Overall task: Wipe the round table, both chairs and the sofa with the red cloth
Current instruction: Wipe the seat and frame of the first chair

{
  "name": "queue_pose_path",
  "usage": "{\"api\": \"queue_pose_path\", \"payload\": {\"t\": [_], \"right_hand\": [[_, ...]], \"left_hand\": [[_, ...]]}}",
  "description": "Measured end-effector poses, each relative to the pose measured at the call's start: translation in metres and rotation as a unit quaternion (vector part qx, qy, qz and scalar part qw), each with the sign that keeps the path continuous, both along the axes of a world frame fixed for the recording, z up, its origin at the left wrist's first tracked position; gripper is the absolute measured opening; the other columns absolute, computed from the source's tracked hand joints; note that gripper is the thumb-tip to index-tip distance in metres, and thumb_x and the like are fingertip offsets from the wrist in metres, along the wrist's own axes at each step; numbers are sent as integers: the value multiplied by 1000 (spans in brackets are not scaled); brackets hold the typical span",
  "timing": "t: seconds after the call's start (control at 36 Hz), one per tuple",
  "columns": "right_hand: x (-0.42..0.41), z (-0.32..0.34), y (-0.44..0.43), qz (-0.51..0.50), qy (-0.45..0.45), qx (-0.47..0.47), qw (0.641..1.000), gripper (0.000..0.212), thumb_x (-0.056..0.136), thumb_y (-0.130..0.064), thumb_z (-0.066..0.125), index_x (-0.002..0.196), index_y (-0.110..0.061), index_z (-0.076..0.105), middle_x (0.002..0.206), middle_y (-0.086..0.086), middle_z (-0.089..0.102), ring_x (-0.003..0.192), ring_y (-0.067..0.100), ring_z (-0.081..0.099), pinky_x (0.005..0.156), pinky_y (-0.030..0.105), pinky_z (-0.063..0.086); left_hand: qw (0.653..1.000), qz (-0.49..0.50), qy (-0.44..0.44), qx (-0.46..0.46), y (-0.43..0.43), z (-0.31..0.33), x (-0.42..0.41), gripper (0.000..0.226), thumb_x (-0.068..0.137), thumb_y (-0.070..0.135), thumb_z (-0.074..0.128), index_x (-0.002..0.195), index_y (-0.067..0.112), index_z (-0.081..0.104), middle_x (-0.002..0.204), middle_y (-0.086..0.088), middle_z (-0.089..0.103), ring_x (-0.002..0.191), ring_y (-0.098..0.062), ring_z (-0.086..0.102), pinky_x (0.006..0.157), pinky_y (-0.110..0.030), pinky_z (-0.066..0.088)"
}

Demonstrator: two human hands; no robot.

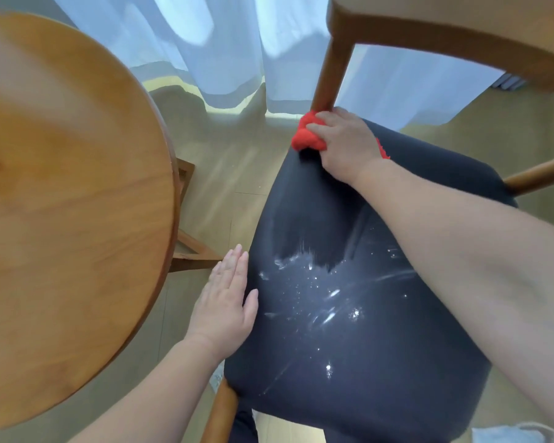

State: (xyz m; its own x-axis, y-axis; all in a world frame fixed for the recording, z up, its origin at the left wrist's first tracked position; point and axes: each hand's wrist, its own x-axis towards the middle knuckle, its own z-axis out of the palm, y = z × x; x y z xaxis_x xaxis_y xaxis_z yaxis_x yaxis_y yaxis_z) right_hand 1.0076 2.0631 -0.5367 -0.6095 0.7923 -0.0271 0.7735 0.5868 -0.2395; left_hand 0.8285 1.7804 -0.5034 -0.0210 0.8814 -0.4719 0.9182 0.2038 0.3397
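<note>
Round table (61, 187): smooth wood, soft sheen. Chair frame (330, 68): same brown wood. Chair seat (381, 346): matt dark fabric, dusted with white powder. Red cloth (306, 135): fuzzy. Curtain (224, 49): sheer white cloth.

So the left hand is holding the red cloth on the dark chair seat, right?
No, the right hand holds the red cloth on the dark chair seat; the head view shows it. The left hand is flat and open beside the seat.

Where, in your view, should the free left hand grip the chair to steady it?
Probably the left edge of the dark seat, approached from the left: the open left hand lies beside it, and the rounded rim lets fingers curl under. The right hand holds the red cloth.
</note>
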Motion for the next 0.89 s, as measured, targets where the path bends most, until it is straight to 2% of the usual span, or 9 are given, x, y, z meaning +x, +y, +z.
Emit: {"api": "queue_pose_path", "payload": {"t": [0.06,0.19,0.31,0.44,0.5,0.58,0.69,0.78,0.89], "right_hand": [[2,4,3,-23,2,-16,1000,36,86,-11,49,118,-14,65,119,8,61,113,34,50,100,40,38],[-1,2,-27,58,15,-60,996,41,82,-2,59,122,-7,64,135,17,55,128,40,45,111,46,32],[-4,-7,-57,100,50,-50,992,40,70,1,68,110,-2,70,121,21,64,114,48,56,99,57,45],[4,-4,-94,129,77,4,989,43,58,3,78,100,-2,73,109,17,70,103,42,64,90,49,53],[9,-7,-114,136,87,2,987,39,63,2,72,102,-3,73,110,16,70,105,40,65,90,47,54],[23,-9,-141,146,97,-14,984,40,76,-7,44,104,-4,73,113,14,69,107,36,64,87,42,55],[43,-7,-164,176,78,-24,981,46,78,-9,37,108,-4,72,117,13,68,112,36,62,90,44,53],[58,-6,-175,204,60,-34,977,43,77,-10,45,111,-5,70,122,13,65,117,36,59,92,46,52],[64,-4,-171,214,34,-24,976,52,62,-5,75,113,-9,70,125,12,64,120,36,57,98,50,48]], "left_hand": [[1000,0,-4,4,1,0,2,70,88,48,9,151,18,1,150,15,-15,124,17,-34,106,-10,-19],[1000,5,-15,8,0,0,5,74,85,49,9,151,15,8,153,11,-7,129,14,-28,109,-12,-15],[1000,9,-21,11,0,2,9,73,87,48,13,150,13,14,153,9,-1,133,11,-18,111,-13,-12],[1000,5,-5,14,4,9,9,74,85,50,10,151,16,12,153,12,-5,131,13,-21,108,-11,-15],[1000,4,-5,15,5,11,8,73,87,50,12,151,17,11,153,13,-6,130,13,-22,108,-11,-15],[1000,-5,-2,14,7,13,9,68,90,46,17,151,16,10,151,13,-7,129,14,-23,108,-10,-16],[1000,-16,-1,17,10,20,10,61,96,40,24,151,17,10,157,9,-2,132,10,-17,110,-14,-12],[1000,-11,-15,20,11,26,14,60,99,33,35,151,17,10,158,6,2,134,7,-13,112,-17,-7],[999,-24,-18,21,15,28,19,60,99,32,35,151,18,8,158,7,1,134,6,-14,112,-17,-8]]}}
